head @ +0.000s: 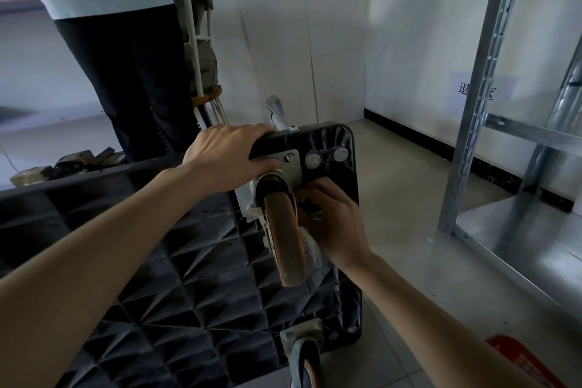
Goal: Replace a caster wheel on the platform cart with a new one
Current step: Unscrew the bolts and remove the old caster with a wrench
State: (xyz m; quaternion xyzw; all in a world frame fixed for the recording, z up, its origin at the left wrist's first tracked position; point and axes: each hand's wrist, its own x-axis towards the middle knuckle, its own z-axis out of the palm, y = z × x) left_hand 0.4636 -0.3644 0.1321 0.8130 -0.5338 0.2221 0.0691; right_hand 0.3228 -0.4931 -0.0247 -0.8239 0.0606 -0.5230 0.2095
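The black platform cart [176,268] lies upside down, its ribbed underside facing me. A caster with an orange-brown wheel [285,239] stands on its metal mounting plate [291,167] at the far right corner. My left hand [226,157] grips the cart's far edge, thumb pressed on the plate beside a bolt. My right hand [333,224] is curled against the right side of the caster's fork, fingers closed around something small near the plate; what it holds is hidden. A second caster [304,353] sits at the near right corner.
Another person in dark trousers [132,79] stands beyond the cart, holding a white-framed trolley [196,41]. Old wheels and parts [63,164] lie on the floor at left. A metal shelf rack [491,135] stands at right. A red object [522,359] lies at bottom right.
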